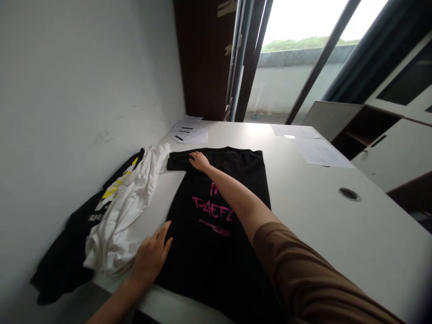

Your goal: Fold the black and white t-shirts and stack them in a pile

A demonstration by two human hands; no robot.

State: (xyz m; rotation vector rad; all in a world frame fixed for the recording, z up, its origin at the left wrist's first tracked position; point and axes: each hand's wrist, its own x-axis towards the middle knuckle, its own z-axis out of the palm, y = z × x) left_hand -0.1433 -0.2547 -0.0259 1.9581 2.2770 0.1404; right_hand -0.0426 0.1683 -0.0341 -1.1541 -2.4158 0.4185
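Across the white tabletop [313,202], the black fabric T-shirt with pink lettering [216,265] lies spread out. My right hand [200,161] rests open on its far left sleeve; my left hand [153,249], loosely open, is at its left edge, beside the crumpled white cloth garment [130,216].

Black shirt [189,265] (pink lettering [212,209])
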